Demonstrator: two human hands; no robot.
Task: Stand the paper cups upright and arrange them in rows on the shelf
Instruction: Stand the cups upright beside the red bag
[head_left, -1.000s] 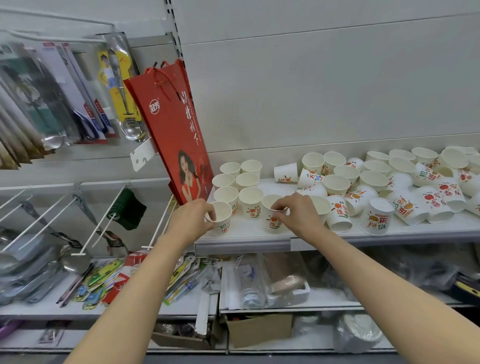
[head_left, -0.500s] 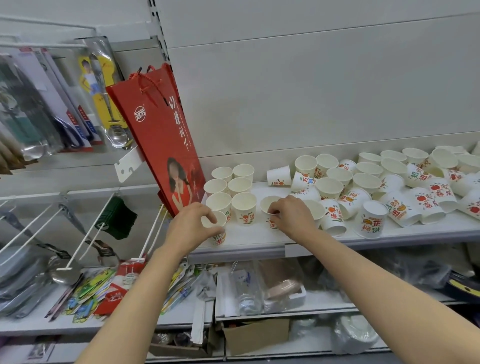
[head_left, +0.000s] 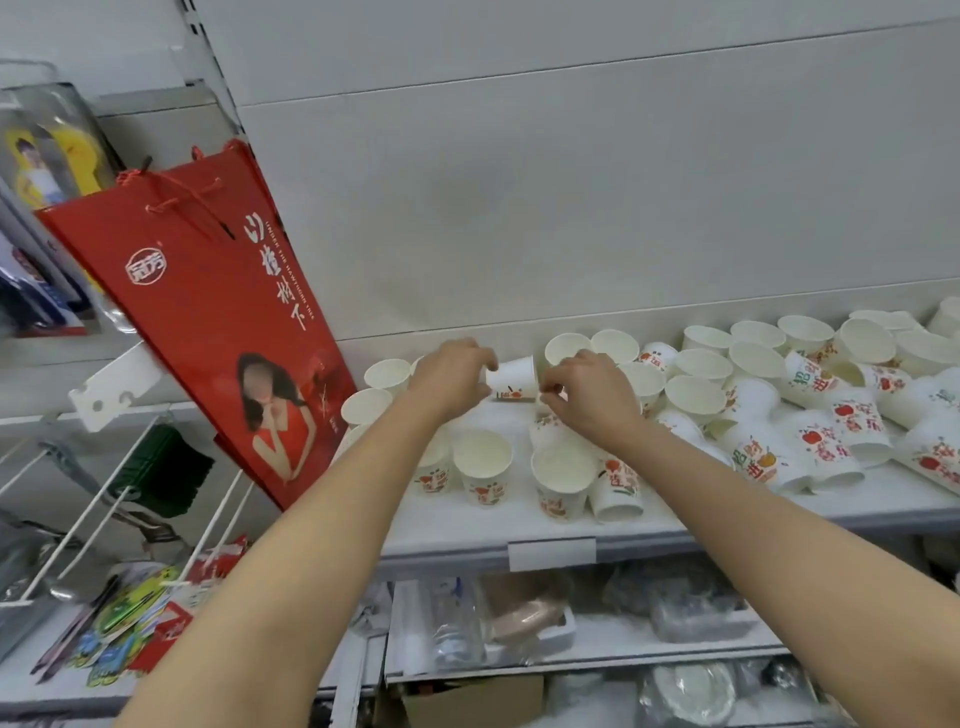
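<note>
Red gift bag (head_left: 223, 332) hangs off to the left of my left hand (head_left: 451, 375), whose fingers are curled round the base end of a sideways paper cup (head_left: 513, 379) at the back of the shelf (head_left: 467, 530). My right hand (head_left: 587, 397) pinches its rim end, upright cups (head_left: 480, 465) sit just below my fingers, and the tumbled pile (head_left: 810, 431) is off to the right.

White shelf (head_left: 675, 525) carried paper cups: upright cups (head_left: 483, 462) toward left end, toppled cups (head_left: 831, 441) heaped toward right end.
</note>
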